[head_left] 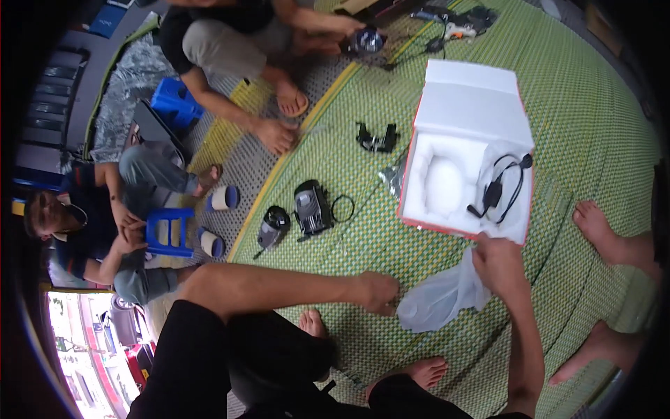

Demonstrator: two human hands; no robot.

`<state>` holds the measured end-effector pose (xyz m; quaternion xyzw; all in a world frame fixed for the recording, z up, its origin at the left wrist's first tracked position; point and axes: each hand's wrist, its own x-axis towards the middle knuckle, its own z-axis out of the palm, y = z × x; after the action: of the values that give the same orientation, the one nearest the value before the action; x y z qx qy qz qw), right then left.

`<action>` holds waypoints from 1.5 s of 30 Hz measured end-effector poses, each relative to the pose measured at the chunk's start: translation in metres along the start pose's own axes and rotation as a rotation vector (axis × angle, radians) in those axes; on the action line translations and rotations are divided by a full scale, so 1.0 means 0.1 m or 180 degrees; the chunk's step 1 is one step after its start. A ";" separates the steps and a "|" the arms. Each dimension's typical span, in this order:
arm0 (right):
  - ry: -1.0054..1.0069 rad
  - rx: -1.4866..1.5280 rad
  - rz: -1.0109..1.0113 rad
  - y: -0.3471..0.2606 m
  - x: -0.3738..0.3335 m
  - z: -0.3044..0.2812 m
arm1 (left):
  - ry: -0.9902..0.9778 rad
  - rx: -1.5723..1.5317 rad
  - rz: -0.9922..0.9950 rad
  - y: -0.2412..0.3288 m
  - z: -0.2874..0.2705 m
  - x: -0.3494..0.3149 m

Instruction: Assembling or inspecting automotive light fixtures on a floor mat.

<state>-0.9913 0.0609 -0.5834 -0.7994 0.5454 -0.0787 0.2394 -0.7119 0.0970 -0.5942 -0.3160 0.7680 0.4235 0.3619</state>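
Observation:
My right hand (pixel 500 264) is closed on the top of a whitish translucent plastic bag (pixel 447 295), beside the near edge of an open white box (pixel 477 105) with red outer sides. The bag hangs crumpled toward the left. Close to its left end is my left hand (pixel 379 293), fingers curled in; whatever they hold is hidden. Inside the box, a white foam insert (pixel 417 183) has a rounded hollow, and a black cable with a small block (pixel 493 193) lies at its right.
On the green woven mat (pixel 363 230) lie two black lamp-like devices (pixel 312 208) and a black bracket (pixel 377 137). A crouching person (pixel 276 136) holds a round black device (pixel 367 42) at the far side. Another person sits left, near a blue stool (pixel 169 232). Bare feet (pixel 599 227) show at right.

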 end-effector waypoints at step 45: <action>-0.1605 0.2710 0.1267 0.07 -0.73 0.91 | 0.0774 -0.1968 0.0545 -0.31 1.01 0.39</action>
<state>-0.9904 0.1527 -0.6565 -0.5067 0.5318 -0.0516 0.6765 -0.6790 0.1649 -0.6779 -0.3932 0.6646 0.6243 0.1179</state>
